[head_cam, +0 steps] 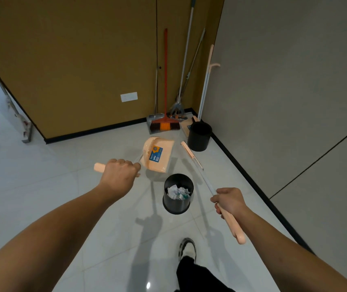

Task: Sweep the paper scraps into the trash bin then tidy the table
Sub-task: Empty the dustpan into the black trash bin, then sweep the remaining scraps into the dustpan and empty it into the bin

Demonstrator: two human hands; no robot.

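My left hand (119,174) grips the handle of a peach dustpan (158,153), which hangs tilted above the floor, just left of and beyond a black trash bin (178,204). Crumpled paper scraps (178,192) lie inside that bin. My right hand (230,201) holds a peach-and-white broom (200,165) by its handle; the stick slants up and left past the bin's right side, and its far end points toward the corner.
A second black bin (199,137) stands in the corner by the grey wall. An orange broom (165,121), a grey dustpan and mops lean in that corner. My shoe (187,248) is on the pale tiled floor below the bin.
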